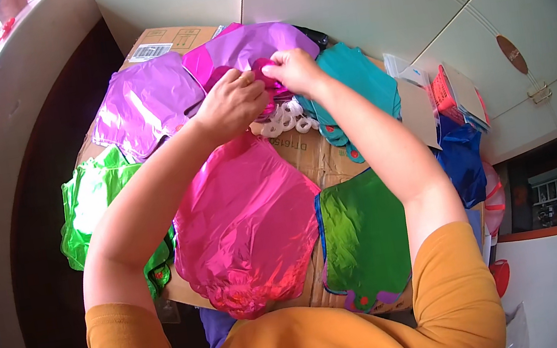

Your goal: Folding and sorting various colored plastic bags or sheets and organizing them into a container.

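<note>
At the far side of the cardboard, my left hand [235,102] and my right hand [294,72] are close together, fingers pinched on a shiny magenta foil piece [262,69]. It looks like part of a flat foil balloon; my fingers hide some of it. Just below my hands lies a bunch of white rings [287,120]. Nearer to me, between my forearms, a pink foil balloon [250,222] lies flat. A purple foil sheet [258,42] with magenta edges spreads beyond my hands.
Around the cardboard [325,166] lie a lilac foil stack [144,104], bright green foil [96,195], teal foil [362,80] and a dark green foil stack [364,233]. Blue foil [460,160] and a red basket [447,95] stand at right. White cabinet doors [340,11] rise behind.
</note>
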The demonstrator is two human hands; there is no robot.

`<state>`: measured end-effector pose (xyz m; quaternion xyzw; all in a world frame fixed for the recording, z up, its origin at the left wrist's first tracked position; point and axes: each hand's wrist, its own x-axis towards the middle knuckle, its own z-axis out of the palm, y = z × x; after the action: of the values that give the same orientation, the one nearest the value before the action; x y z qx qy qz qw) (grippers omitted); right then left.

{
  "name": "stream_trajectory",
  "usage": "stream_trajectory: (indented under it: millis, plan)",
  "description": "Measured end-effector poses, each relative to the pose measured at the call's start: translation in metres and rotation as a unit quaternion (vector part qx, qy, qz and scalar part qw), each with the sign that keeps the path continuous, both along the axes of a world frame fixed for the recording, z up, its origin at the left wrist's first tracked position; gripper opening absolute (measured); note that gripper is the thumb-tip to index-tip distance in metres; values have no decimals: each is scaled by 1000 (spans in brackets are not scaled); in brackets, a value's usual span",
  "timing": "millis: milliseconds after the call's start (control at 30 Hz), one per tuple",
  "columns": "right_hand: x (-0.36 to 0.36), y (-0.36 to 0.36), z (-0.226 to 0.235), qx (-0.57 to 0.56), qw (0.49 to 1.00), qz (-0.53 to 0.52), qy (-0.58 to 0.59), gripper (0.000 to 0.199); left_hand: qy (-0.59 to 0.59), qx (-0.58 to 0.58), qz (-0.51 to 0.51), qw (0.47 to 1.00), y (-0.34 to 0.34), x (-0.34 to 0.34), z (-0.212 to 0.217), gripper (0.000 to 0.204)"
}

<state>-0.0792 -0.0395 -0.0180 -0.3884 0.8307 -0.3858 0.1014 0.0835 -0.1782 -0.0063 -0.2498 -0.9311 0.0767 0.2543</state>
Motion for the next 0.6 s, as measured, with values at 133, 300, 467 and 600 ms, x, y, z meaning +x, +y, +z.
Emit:
stream_trajectory:
  millis: [133,300,467,600]
  plan:
    - [-64,-16,32,-52,995,-79,41,15,3,54,130,990,-5,-10,-20,24]
    - [-97,25,221,-143,897,-306,287,30,-203,290,136,925,-18,-8,-18,36]
    - [-30,118,278,-177,866,-188,428,19,-107,200,118,967,7,-6,3,25]
    - [-24,179,174,-74,937,63,337,14,-79,248,-115,959,67,-19,24,27]
